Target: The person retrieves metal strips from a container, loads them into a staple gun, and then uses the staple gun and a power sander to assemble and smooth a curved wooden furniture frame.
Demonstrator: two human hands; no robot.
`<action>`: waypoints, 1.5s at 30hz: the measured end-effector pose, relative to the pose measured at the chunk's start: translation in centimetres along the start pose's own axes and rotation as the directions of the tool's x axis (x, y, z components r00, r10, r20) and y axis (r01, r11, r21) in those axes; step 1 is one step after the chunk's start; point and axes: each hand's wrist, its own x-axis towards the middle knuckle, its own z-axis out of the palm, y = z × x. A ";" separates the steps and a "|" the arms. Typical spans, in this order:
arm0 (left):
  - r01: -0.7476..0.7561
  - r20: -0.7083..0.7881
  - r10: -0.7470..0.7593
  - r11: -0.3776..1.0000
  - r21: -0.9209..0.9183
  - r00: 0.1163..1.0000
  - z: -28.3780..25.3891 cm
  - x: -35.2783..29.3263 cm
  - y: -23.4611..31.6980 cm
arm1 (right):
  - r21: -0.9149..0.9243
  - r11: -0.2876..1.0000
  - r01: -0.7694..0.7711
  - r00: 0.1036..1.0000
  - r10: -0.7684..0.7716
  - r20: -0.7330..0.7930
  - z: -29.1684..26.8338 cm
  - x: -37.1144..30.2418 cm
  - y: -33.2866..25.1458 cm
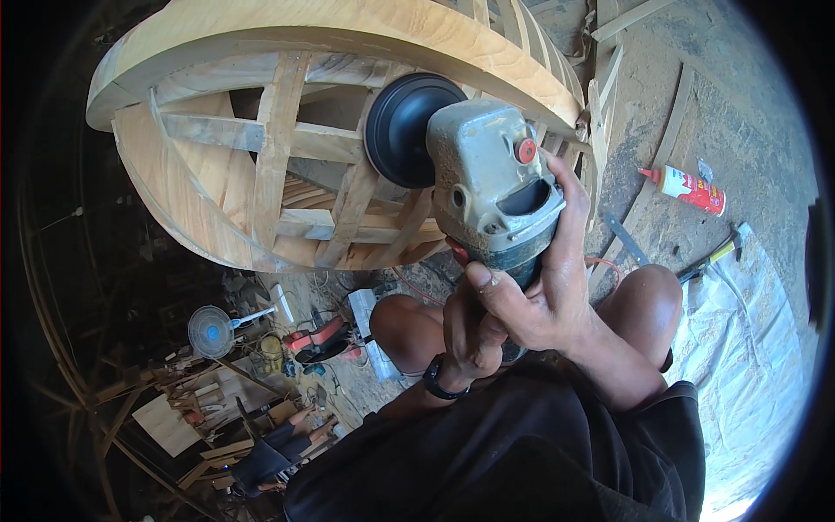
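Both hands grip a grey angle grinder [491, 178] in the middle of the view. My right hand [557, 270] wraps the body from the right side, thumb across the front. My left hand [470, 335], with a black wristwatch, holds the lower end of the handle. The grinder's black round sanding disc [402, 129] presses against the slatted underside of a large curved wooden frame [261, 157] that fills the upper left.
My bare knees [648, 296] are below the grinder. On the dusty floor lie a white glue bottle with a red cap [689, 189], a hammer [713, 255], a small fan [211, 331], power tools [317, 339] and wood offcuts [174, 418]. A white sheet [757, 365] covers the right.
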 end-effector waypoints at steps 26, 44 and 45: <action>0.368 0.176 -0.323 0.840 -0.399 0.930 0.5 -0.3 0.1 | 0.036 0.997 -0.075 0.997 0.076 -0.017 -0.8 -1.1 0.8; 0.365 0.191 -0.315 0.857 -0.364 0.930 0.1 -1.0 0.4 | 0.001 1.000 0.016 0.995 -0.016 -0.102 0.3 -3.9 2.0; 0.361 0.195 -0.309 0.861 -0.358 0.931 0.2 -0.8 0.4 | 0.015 1.000 0.016 0.992 -0.014 -0.122 0.2 -3.7 2.1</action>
